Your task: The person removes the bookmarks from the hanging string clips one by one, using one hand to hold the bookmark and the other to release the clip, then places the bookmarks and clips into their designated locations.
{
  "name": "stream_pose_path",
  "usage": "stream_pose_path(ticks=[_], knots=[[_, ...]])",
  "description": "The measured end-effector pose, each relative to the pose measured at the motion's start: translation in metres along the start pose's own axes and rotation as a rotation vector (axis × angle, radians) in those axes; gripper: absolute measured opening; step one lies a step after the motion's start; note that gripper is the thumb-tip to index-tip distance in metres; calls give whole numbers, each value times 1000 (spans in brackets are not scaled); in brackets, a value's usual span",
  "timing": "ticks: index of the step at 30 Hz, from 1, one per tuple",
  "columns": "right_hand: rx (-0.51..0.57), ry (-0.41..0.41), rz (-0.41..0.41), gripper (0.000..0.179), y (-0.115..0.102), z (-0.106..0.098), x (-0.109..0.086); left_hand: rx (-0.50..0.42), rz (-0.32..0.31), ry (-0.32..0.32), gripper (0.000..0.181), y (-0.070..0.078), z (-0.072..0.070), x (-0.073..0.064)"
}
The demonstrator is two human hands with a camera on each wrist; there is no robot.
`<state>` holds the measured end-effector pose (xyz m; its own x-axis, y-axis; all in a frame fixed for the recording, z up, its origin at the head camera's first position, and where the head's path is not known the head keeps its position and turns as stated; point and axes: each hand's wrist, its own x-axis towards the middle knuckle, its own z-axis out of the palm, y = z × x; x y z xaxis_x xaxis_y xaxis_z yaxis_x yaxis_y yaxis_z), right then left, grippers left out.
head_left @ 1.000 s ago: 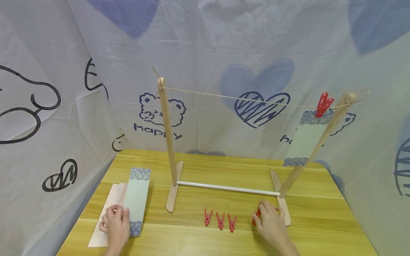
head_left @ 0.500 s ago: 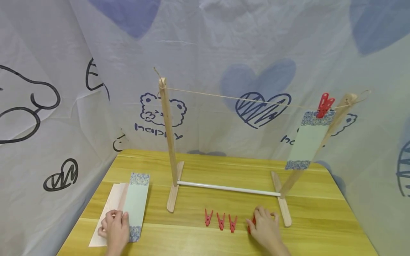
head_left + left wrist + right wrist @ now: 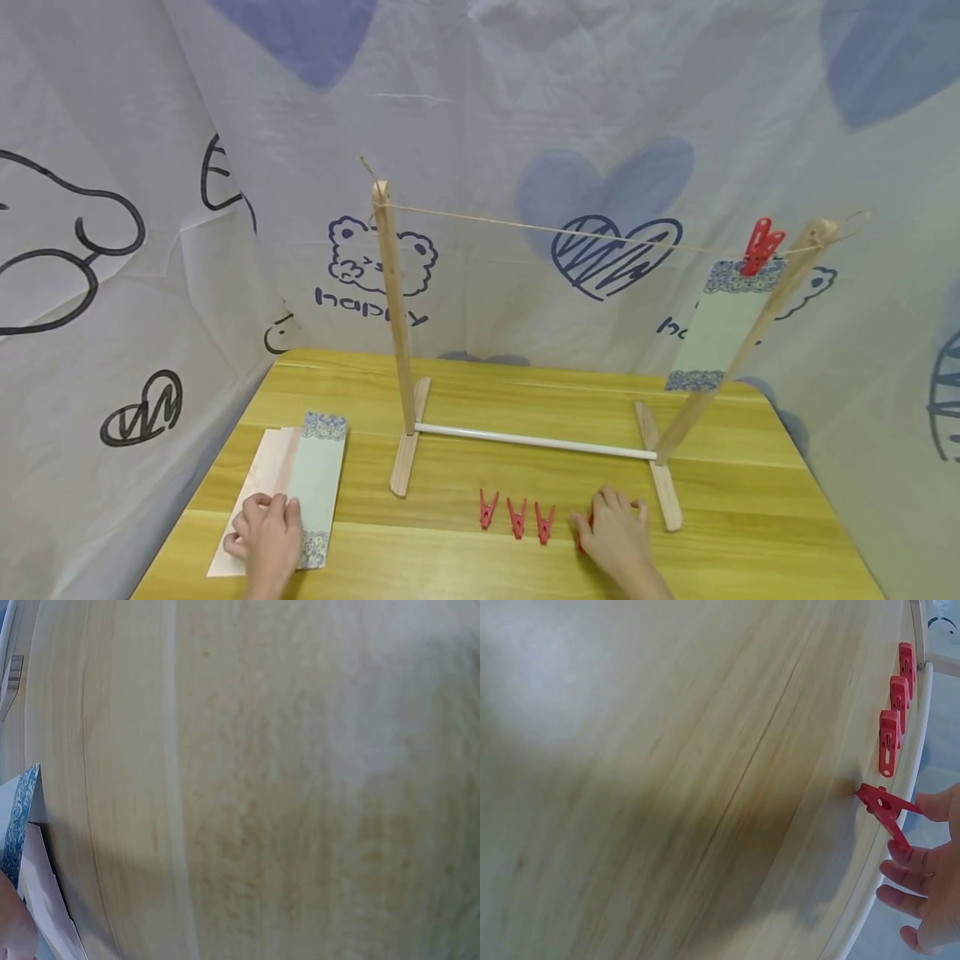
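Note:
My left hand (image 3: 272, 540) pinches the left edge of a pale green paper strip (image 3: 315, 479) with blue lace-patterned ends. The strip overlaps pinkish paper strips (image 3: 258, 475) on the table; in the left wrist view its patterned corner (image 3: 19, 817) tilts up over them. My right hand (image 3: 621, 533) pinches a red clothespin (image 3: 883, 808) by its two handles, thumb on one and forefinger on the other, with its tip down close to the tabletop. In the head view most of this clothespin is hidden behind the fingers. Three more red clothespins (image 3: 517, 518) lie in a row to its left.
Behind the hands stands a wooden frame with a left post (image 3: 393, 308), a right post (image 3: 780, 304) and a white crossbar (image 3: 532, 440). A string (image 3: 510, 223) spans the posts. Near the right post, a red clothespin (image 3: 761, 250) holds another green strip (image 3: 720, 333) on it.
My right hand has moved left and slightly nearer with its clothespin, toward the row. The green strip in my left hand has sunk lower, its far end nearer to me.

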<state>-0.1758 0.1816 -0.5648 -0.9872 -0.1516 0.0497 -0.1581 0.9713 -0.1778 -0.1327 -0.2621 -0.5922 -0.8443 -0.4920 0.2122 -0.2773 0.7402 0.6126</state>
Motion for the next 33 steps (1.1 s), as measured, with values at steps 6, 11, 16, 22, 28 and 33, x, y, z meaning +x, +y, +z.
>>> stream_pose_path(ticks=[6, 11, 16, 22, 28, 33], knots=[[-1, 25, 29, 44, -4, 4, 2, 61, -20, -61, 23, -2, 2, 4], [-1, 18, 49, 49, -5, 8, 2, 94, -13, -79, 25, -3, 3, 6], [-15, 14, 53, 53, -2, 18, 1, 125, -23, -83, 27, -4, 3, 8], [-11, 18, 67, 53, 1, 30, 1, 144, -30, -68, 27, -6, 7, 9], [-12, 47, 69, 51, 0, 34, 0, 162, -29, -68, 29, -9, 10, 11], [-17, 85, 65, 51, -1, 36, 1, 197, -28, -95, 30, -8, 8, 10]])
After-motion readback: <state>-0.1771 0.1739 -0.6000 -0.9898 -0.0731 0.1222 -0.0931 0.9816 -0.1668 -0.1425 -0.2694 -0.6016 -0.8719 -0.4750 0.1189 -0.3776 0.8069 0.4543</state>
